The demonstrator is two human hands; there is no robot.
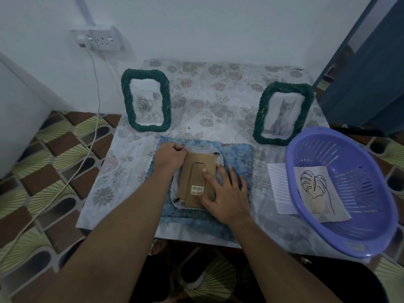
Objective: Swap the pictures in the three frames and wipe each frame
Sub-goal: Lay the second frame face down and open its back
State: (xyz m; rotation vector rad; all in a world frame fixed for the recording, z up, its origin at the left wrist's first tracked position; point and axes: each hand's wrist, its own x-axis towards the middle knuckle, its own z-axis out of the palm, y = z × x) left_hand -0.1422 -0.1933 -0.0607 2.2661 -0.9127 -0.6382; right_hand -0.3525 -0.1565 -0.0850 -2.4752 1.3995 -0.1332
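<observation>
A white frame (175, 194) lies face down on a blue cloth (238, 154) at the table's front, its brown cardboard back (197, 169) up. My left hand (171, 155) is curled at the frame's top left corner, fingers at a small clip there. My right hand (223, 193) presses flat on the back's right side. Two green woven frames stand behind: one with a rose picture (146, 100) at the left, one with a cat picture (283, 113) at the right. A leaf drawing (314, 186) lies in a purple basket (306, 221).
A lined white sheet (278, 189) lies beside the basket on the floral tablecloth (218, 88). The basket overhangs the table's front right corner. A wall socket (105, 40) with a white cable (94, 119) is at the left; a dark door (371, 73) stands at the right.
</observation>
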